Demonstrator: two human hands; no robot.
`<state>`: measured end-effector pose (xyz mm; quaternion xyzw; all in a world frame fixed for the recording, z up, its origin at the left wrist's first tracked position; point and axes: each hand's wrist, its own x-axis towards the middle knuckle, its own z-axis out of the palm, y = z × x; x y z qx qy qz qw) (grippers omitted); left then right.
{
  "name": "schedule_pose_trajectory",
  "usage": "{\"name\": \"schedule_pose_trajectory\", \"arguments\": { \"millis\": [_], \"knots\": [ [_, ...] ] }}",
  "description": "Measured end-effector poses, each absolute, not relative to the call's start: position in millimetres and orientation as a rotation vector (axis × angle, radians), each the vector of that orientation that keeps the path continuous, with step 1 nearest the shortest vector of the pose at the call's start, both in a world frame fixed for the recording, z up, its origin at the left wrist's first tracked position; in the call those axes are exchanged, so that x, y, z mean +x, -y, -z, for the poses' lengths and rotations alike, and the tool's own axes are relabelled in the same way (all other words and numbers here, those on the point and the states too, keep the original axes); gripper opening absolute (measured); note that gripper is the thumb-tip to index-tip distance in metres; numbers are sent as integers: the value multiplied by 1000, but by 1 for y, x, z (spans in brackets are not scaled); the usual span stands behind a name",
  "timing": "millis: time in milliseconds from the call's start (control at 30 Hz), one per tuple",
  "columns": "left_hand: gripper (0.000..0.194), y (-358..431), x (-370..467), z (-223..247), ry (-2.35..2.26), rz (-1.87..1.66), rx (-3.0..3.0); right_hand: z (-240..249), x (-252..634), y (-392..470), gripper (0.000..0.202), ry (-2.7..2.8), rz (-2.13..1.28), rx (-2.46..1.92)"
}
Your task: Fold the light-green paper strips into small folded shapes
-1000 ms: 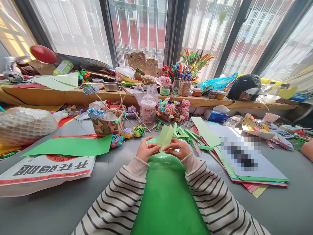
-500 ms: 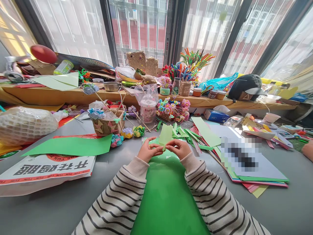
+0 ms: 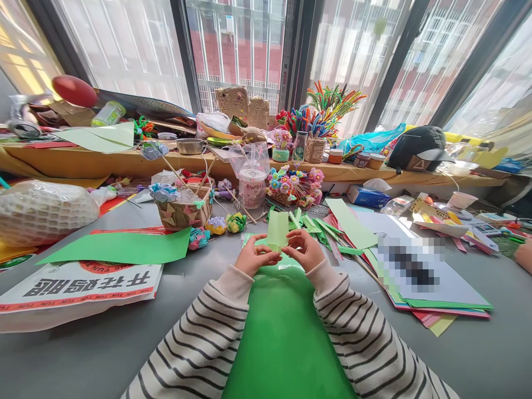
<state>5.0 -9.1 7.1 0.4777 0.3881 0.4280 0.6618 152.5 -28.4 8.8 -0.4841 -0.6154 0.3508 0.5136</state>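
A pale green strip of paper point(image 3: 277, 228) stands up between my two hands, with a fold across its lower part. My left hand point(image 3: 255, 255) pinches its lower left edge between thumb and fingers. On the other side my right hand point(image 3: 305, 250) grips the lower right edge the same way. Both hands are over a glossy green mat point(image 3: 286, 327). Just behind them lies a heap of cut green paper strips point(image 3: 313, 226).
Left are a bright green sheet point(image 3: 120, 246), a printed bag point(image 3: 83, 282) and a basket of paper flowers point(image 3: 183, 210). A lidded plastic cup point(image 3: 251, 188) stands ahead. Right is a stack of coloured paper point(image 3: 449, 288); another person's hand point(image 3: 524, 255) shows at the far right edge.
The pale green paper has turned to show its folded lower part more fully. My fingertips have moved slightly apart, from a close pinch at its bottom to its two lower edges.
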Motion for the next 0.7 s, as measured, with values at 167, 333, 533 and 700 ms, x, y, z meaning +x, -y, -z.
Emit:
{"name": "schedule_pose_trajectory", "arguments": {
  "millis": [167,333,533,700],
  "knots": [
    [63,8,4,-7,-876,-993,1062,-8,152,27,25,1447,-886,-1208],
    [62,9,5,-7,-887,-964,1088,-10,149,30,20,1492,-895,-1247],
    [63,9,6,-6,-873,-917,1119,-7,148,30,20,1518,-834,-1266],
    [62,10,7,-6,-850,-921,1155,-5,148,31,20,1599,-681,-1298]
  ]
}}
